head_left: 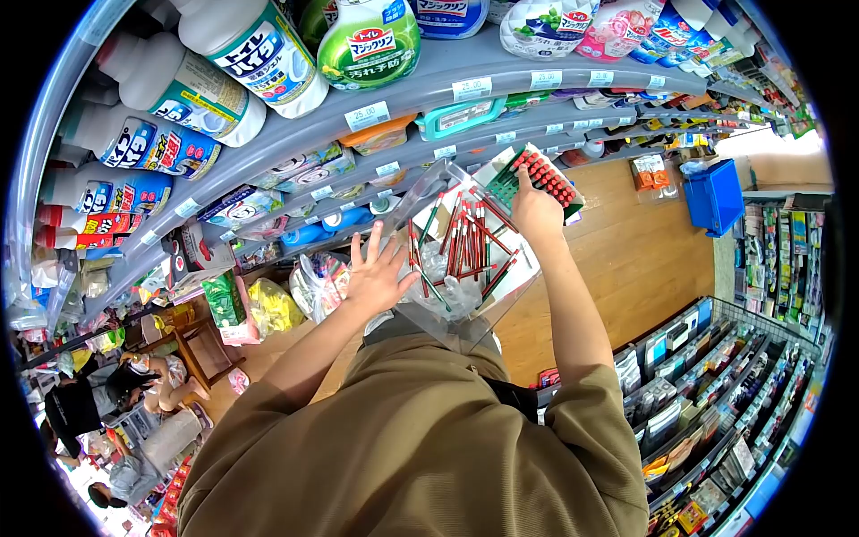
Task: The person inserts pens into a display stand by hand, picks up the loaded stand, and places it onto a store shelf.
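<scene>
Red pencils, some half-hidden, right hand partly covering box

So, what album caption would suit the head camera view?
Among shop shelves: right hand at a box of red-tipped sticks, left hand spread beside loose red sticks.

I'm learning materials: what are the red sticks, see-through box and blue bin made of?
Red sticks: perhaps glossy painted wood, being pencil-like; maybe plastic. See-through box: likely shiny clear plastic; things show through it. Blue bin: probably smooth plastic, being evenly coloured.
</scene>
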`<move>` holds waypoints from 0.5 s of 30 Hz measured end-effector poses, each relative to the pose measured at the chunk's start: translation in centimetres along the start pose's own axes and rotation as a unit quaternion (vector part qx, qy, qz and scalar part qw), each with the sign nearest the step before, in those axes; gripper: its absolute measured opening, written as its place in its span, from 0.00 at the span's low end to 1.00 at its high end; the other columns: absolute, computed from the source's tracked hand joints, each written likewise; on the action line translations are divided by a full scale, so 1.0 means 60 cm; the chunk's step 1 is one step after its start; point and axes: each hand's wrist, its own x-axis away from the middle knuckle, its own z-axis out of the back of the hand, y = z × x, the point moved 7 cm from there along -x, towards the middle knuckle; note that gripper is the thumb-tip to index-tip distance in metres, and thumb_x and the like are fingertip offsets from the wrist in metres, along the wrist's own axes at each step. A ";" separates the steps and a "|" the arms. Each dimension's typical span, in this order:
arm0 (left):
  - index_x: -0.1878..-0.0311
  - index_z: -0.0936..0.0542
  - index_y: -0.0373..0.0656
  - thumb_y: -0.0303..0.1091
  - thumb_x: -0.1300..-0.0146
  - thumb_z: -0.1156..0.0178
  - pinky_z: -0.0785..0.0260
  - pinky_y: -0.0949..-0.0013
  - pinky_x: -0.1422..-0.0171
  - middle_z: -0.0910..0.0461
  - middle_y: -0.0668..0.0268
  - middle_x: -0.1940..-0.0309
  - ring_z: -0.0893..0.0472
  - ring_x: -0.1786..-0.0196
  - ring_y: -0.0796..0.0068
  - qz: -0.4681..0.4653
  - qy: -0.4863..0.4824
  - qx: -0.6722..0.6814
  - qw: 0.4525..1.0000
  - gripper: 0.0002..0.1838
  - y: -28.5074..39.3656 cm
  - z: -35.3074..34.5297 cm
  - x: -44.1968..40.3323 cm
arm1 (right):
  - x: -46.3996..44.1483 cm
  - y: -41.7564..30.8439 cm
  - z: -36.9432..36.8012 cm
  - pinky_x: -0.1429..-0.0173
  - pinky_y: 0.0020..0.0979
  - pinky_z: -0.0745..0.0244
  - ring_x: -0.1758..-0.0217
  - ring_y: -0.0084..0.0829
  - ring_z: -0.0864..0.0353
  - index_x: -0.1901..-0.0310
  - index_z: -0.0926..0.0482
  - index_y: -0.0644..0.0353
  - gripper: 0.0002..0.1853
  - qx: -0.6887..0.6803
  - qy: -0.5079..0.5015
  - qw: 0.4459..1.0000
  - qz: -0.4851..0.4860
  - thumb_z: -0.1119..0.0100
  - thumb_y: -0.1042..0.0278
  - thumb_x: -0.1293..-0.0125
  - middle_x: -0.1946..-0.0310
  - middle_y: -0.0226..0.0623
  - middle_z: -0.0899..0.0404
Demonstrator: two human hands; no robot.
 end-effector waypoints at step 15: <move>0.34 0.19 0.45 0.65 0.27 0.49 0.69 0.27 0.20 0.28 0.58 0.28 0.57 0.15 0.43 0.003 -0.043 -0.038 0.998 0.35 0.003 -0.009 -0.001 | -0.006 -0.239 -0.198 0.57 0.42 0.13 0.56 0.43 0.08 0.45 0.21 0.62 0.15 -0.026 -0.214 0.972 0.089 0.47 0.71 0.30 0.59 0.44 0.10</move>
